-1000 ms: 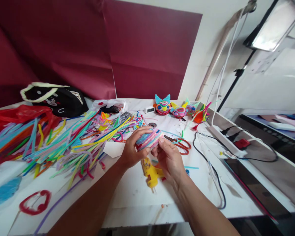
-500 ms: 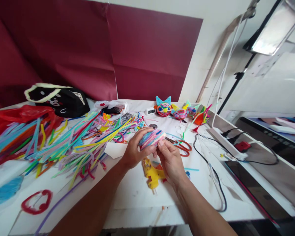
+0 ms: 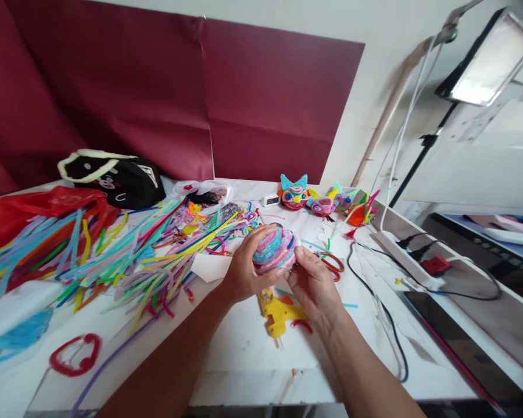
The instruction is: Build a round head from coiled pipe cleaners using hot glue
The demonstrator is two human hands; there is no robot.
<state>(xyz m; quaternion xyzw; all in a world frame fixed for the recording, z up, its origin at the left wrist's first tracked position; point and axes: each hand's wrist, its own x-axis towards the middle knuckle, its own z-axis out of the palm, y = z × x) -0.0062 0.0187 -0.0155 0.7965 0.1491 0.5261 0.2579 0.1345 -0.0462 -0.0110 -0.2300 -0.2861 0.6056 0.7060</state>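
Observation:
A ball wrapped in pink, blue and white pipe cleaners (image 3: 273,251) is held up above the table between both hands. My left hand (image 3: 245,264) wraps round its left side, thumb along the bottom. My right hand (image 3: 314,278) pinches at the ball's right edge with thumb and fingers; whether a small end lies between them is hard to see. Below the hands rests a yellow glue gun (image 3: 279,313), partly covered by my right hand. Behind the right hand lie scissors with orange handles (image 3: 333,264), their blades mostly hidden.
Loose pipe cleaners (image 3: 157,255) spread over the left, near a red plastic bag (image 3: 47,209) and a black pouch (image 3: 122,183). Finished pipe-cleaner figures (image 3: 294,194) stand at the back. On the right are a power strip (image 3: 407,261), a black cable (image 3: 386,316) and a phone (image 3: 462,342).
The ball has turned, showing more of its round striped face. Both hands still hold it, and the right fingers have shifted along its right edge. The whole view has moved slightly.

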